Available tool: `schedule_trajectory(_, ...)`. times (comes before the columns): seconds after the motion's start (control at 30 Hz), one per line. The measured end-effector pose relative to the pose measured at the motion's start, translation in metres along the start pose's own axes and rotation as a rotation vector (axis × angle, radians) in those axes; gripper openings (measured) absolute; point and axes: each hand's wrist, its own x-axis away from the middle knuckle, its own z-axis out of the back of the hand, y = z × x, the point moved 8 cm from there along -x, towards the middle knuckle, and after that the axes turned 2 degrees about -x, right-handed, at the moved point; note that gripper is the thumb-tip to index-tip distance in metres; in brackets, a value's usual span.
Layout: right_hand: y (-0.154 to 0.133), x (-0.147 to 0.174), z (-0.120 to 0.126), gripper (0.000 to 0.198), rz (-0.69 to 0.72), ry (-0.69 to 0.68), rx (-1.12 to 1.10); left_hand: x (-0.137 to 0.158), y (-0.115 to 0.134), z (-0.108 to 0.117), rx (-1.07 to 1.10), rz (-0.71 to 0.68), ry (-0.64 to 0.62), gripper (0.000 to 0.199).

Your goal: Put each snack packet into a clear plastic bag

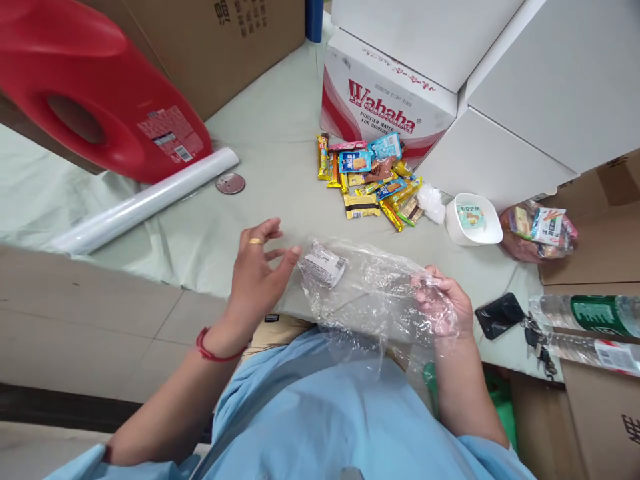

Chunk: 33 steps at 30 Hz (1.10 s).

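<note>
My right hand (447, 300) grips one end of a clear plastic bag (370, 287), whose film spreads leftward in front of my body. Near the bag's left end sits a small wrapped packet (323, 264) with printed text; whether it lies inside the film or behind it, I cannot tell. Just left of that packet is my left hand (265, 267), fingers curved and apart, holding nothing. Beyond the bag, a pile of small wrapped snacks (363, 179) in yellow, blue and pink lies on the cloth-covered table (270, 187). A crumpled white plastic wad (431, 203) touches the pile's right side.
Behind the snacks stands a Wahaha carton (385, 100). To the right are a white tub (473, 220), a bag of snacks (540, 230), a black phone (499, 315), keys (540, 343) and bottles (595, 313). A red jug (115, 100) and a plastic roll (150, 200) occupy the left.
</note>
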Motion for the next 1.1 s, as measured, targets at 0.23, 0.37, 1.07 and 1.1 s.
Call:
schedule_trajectory(0.23, 0.026, -0.019, 0.015, 0.026, -0.034, 0.073, -0.028, 0.083, 0.068, -0.037, -0.175, -0.665, -0.099, 0.023)
schedule_trajectory(0.37, 0.017, -0.036, 0.028, 0.035, -0.054, 0.04, 0.109, 0.098, 0.052, -0.105, -0.255, -0.754, -0.567, 0.019)
schedule_trajectory(1.07, -0.005, -0.022, 0.141, 0.049, 0.283, 0.464, 0.699, 0.116, -0.02, -0.131, -0.39, -0.787, -0.753, 0.031)
schedule_trajectory(1.1, -0.017, -0.02, 0.133, 0.044, 0.363, 0.46, 0.784, 0.115, -0.021, -0.13, -0.37, -0.78, -0.757, 0.031)
